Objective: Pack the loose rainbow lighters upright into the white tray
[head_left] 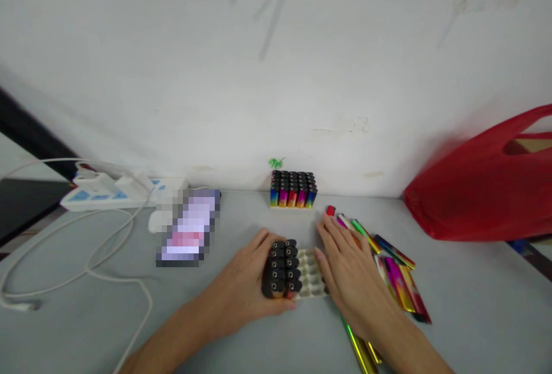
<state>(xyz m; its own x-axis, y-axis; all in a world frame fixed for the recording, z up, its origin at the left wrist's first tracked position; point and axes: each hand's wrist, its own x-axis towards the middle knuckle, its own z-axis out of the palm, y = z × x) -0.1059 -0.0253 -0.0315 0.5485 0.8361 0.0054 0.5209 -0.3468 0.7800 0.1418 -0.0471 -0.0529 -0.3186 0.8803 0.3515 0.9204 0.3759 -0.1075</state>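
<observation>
My left hand (241,282) is closed around the left side of a pale tray (309,273) with rows of pockets. Black-topped lighters (284,270) stand upright in two rows at the tray's left end, against my palm. To the right of the tray, my right hand (351,265) lies palm down with its fingers stretched out, over loose lighters. Its fingertips are close to a red-ended lighter (330,211). What lies under the right palm is hidden. Shiny coloured lighters (401,285) lie scattered beyond that hand, and a yellow-green one (360,351) pokes out below it.
A block of upright multicoloured lighters (293,190) stands by the wall. On the left are a phone (190,230) with a blurred screen, a white power strip (125,193) and a looping white cable (90,270). A red bag (478,184) sits on the right.
</observation>
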